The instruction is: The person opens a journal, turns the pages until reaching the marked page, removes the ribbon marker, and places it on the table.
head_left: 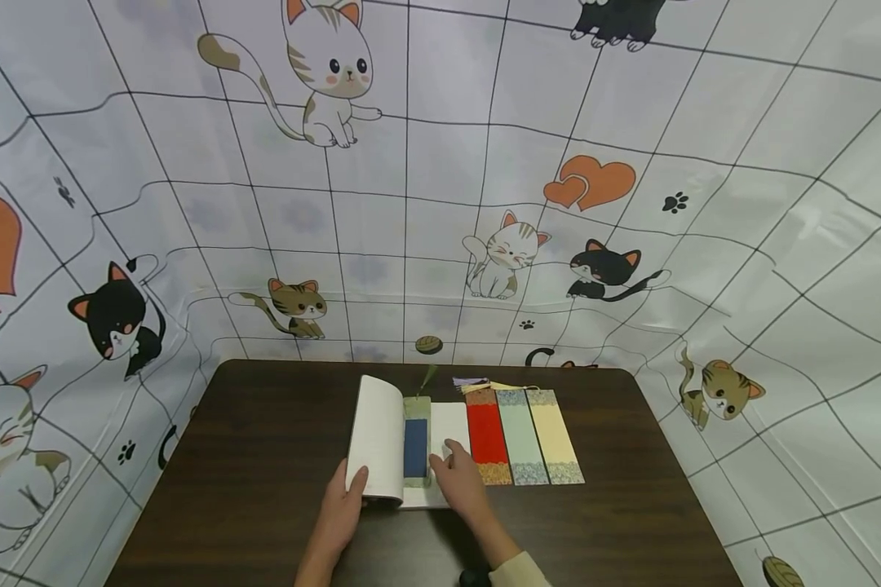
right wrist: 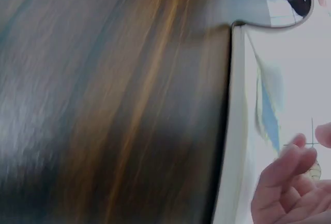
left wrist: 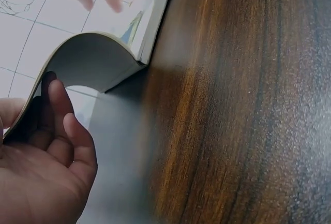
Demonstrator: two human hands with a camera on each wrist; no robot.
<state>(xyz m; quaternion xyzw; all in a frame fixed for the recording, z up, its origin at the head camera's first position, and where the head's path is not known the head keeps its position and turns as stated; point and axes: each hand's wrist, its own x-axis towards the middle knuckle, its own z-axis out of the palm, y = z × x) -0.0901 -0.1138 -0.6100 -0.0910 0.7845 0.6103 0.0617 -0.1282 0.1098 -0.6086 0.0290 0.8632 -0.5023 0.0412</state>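
Observation:
An open book [head_left: 376,436] lies on the table, its left side raised and curving. My left hand [head_left: 340,505] grips that raised side, thumb on the page and fingers behind the cover [left wrist: 95,53]. A blue bookmark with green ends [head_left: 415,447] lies on the right page [head_left: 449,420] along the fold, its green tassel [head_left: 429,377] sticking out past the top. My right hand [head_left: 461,481] is over the right page, fingertips beside the bookmark's right edge. In the right wrist view its thumb and fingers [right wrist: 274,177] stand apart, loosely bent, with nothing between them.
Right of the book lie a red bookmark [head_left: 488,436], a pale green one [head_left: 523,432] and a cream one [head_left: 555,432], side by side with tassels [head_left: 477,382] at the top. The dark wooden table [head_left: 264,440] meets a cat-patterned sheet [head_left: 367,220] behind.

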